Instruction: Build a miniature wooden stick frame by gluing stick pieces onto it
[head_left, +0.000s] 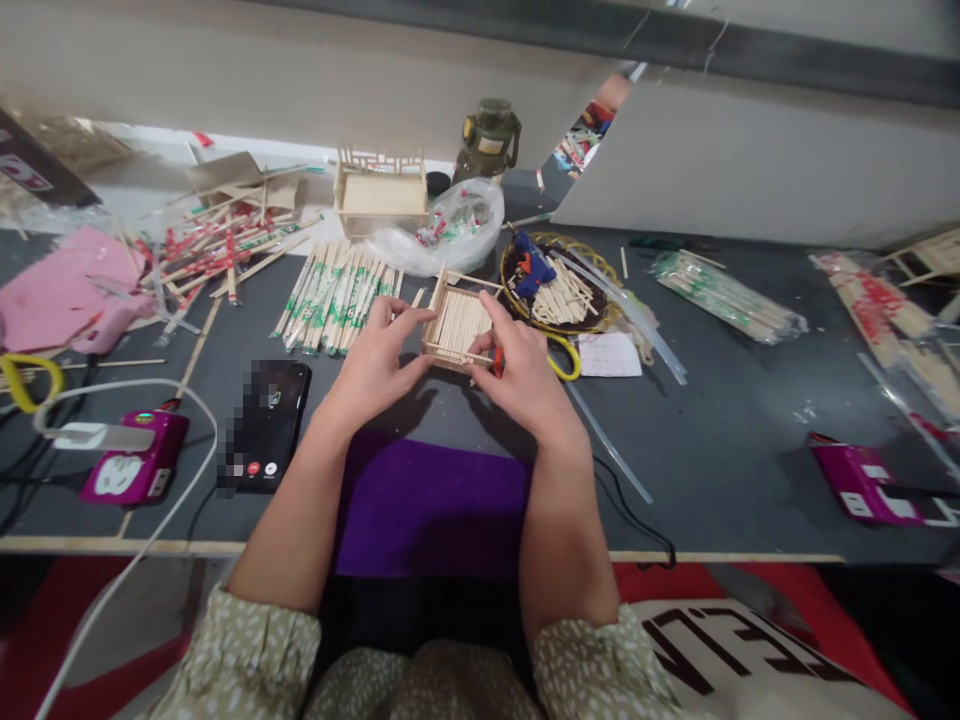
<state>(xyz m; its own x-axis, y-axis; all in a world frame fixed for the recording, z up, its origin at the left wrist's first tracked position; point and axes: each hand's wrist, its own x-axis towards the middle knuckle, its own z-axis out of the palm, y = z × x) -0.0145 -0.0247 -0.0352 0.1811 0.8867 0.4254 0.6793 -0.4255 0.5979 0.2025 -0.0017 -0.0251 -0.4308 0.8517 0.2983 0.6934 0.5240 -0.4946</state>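
A small frame built from wooden sticks (461, 322), with a slatted panel and thin upright posts, sits in front of me. My left hand (384, 358) grips its left side between thumb and fingers. On the right edge my right hand (519, 362) closes with thumb and index finger; its other fingers are partly hidden. Behind the frame lies a plastic bag (457, 225) with wrapper scraps. To the right, a yellow-rimmed basket (607, 322) holds cut stick pieces (559, 295) and a blue glue gun (531, 268). Scissors with a yellow handle (574, 358) lie beside my right hand.
Wrapped chopsticks (337, 295) and a phone (274, 425) lie left. A finished-looking stick model (384, 195) and a dark bottle (487, 140) stand at the back. Glue sticks (611, 440) lie right. Magenta power blocks (139, 460) sit at both sides, with a white cable (214, 420).
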